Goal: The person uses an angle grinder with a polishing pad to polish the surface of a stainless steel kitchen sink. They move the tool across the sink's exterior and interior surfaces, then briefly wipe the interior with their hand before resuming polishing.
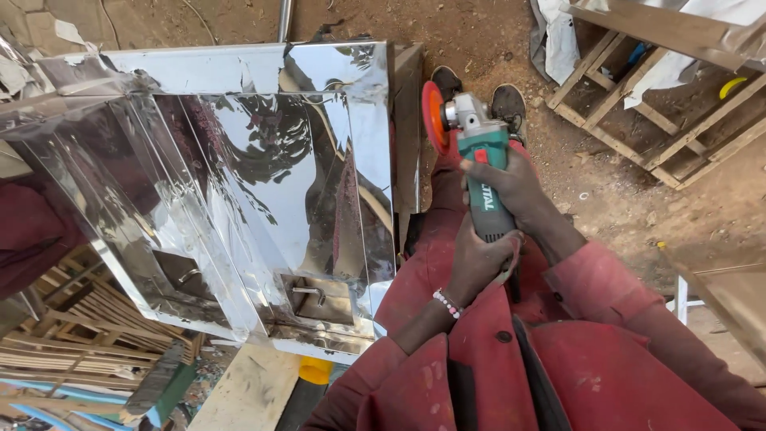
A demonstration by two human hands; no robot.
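**Two-handed grip on a grinder beside polished steel**

Red work sleeves fill the bottom of the view, and from them both hands reach forward to one tool. Lower on the body, the left hand (477,259), a beaded bracelet (448,302) at its wrist, has its fingers wrapped fully round the rear grip of a green and grey angle grinder (476,156). Ahead of it, the right hand (511,185) is closed round the body just behind the gear head. Neither hand shows any gap. The grinder is held in the air over the person's lap, its orange disc (433,116) edge-on and just beside the right edge of a mirror-bright stainless steel box (263,175), not clearly touching it.

Judging by its build, the grinder is stiff, fairly heavy at the head, and likely to twist or kick; two spread hands suit it, well behind the disc. The sheet steel looks slick, with sharp edges. Below lie dirt ground (614,199) and wooden pallets (638,104).
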